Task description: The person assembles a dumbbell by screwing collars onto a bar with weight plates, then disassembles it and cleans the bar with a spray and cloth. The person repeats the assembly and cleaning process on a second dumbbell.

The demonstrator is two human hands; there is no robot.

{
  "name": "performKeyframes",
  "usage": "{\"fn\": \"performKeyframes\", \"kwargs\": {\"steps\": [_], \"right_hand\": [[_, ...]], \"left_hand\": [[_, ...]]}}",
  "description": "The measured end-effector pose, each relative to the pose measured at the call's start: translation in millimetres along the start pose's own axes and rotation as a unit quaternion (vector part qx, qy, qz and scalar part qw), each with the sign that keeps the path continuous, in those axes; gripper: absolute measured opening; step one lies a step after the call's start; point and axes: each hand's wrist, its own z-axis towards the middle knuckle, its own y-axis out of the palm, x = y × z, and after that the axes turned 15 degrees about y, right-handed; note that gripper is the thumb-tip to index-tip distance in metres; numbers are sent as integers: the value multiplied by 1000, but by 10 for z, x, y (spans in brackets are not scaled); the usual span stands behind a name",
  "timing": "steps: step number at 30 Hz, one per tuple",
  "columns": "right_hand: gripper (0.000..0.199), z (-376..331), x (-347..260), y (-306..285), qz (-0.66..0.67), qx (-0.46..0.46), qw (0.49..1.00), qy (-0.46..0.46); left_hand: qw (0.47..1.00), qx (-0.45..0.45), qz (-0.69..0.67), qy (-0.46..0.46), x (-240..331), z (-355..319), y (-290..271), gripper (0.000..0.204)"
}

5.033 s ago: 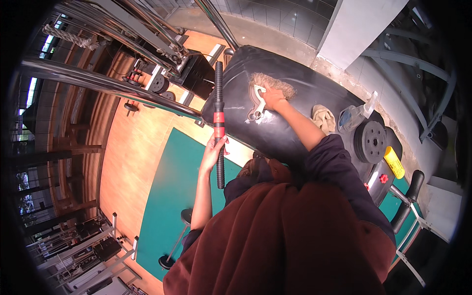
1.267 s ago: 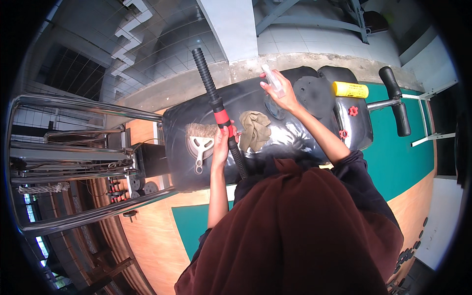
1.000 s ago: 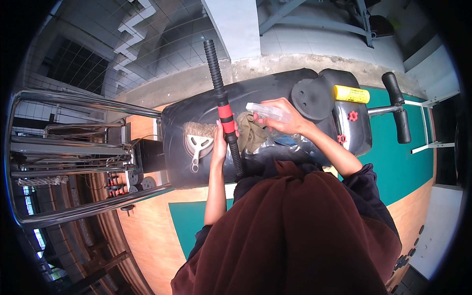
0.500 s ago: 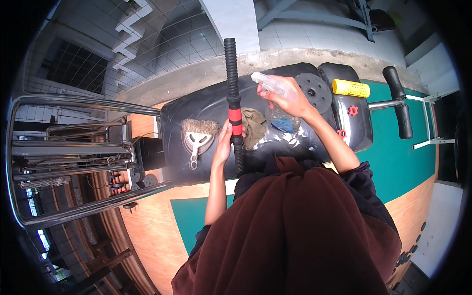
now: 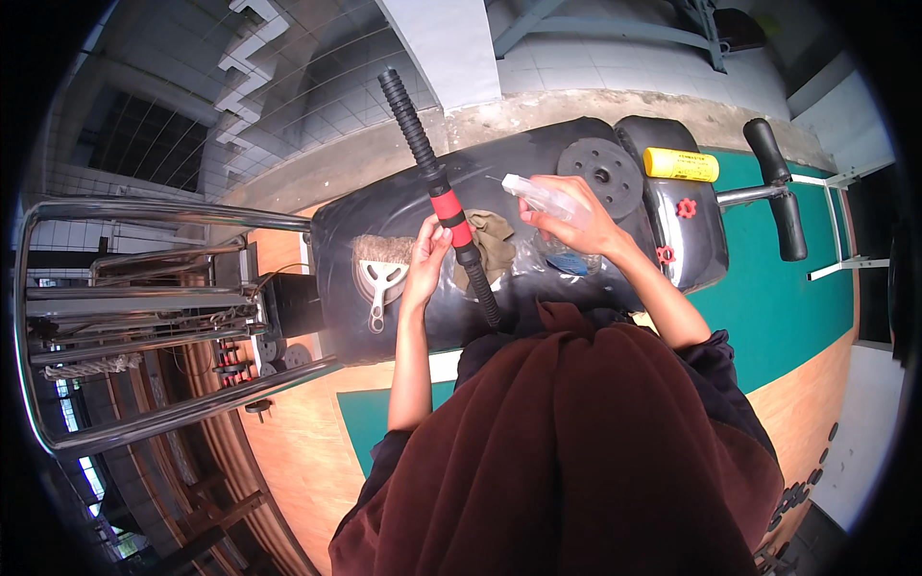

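Note:
My left hand [image 5: 425,261] grips a black threaded dumbbell bar [image 5: 449,213] by its red-banded middle. The bar is tilted over the bench, its far end pointing away and to the left. A clear spray bottle [image 5: 545,199] is in my right hand [image 5: 588,223], its white nozzle facing the bar and its lower part see-through. Behind the bar a crumpled olive cloth [image 5: 495,245] lies on the black padded bench [image 5: 523,144]. Left of my left hand rests a bristle brush [image 5: 384,261] with a white handle. Something blue [image 5: 569,264] shows below the right hand.
A dark weight plate [image 5: 600,180] lies on the bench, beyond my right hand. Farther right are a yellow cylinder [image 5: 682,164] and two red star nuts, one [image 5: 686,208] on the end pad. Metal rails [image 5: 173,206] stand at left; padded rollers [image 5: 768,158] stick out at right.
The bar has gone from nearly upright in the picture to a slant, its far end swung left and its near end right. My left hand shifted slightly left; the right hand still holds the spray bottle.

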Motion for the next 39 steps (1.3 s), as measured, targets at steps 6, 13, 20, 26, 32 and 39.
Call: {"fn": "performKeyframes", "kwargs": {"steps": [6, 13, 20, 26, 32, 39], "right_hand": [[13, -197, 116, 99, -60, 4, 997, -57], [23, -393, 480, 133, -56, -20, 993, -101], [38, -594, 885, 215, -130, 2, 990, -53], [26, -682, 846, 179, -130, -48, 990, -36], [20, -275, 825, 127, -11, 178, 984, 22], [29, 417, 967, 349, 23, 302, 953, -4]], "left_hand": [[1000, -8, -2, 29, 33, 126, 6, 31], [999, -4, 26, 47, 93, 239, 35, 32], [997, 47, 13, 54, 148, 316, 60, 30], [993, 95, 0, 66, 236, 324, 14, 31], [982, 146, -58, 102, 277, 179, -87, 34], [977, 194, -46, 73, 207, -133, -143, 35]]}}
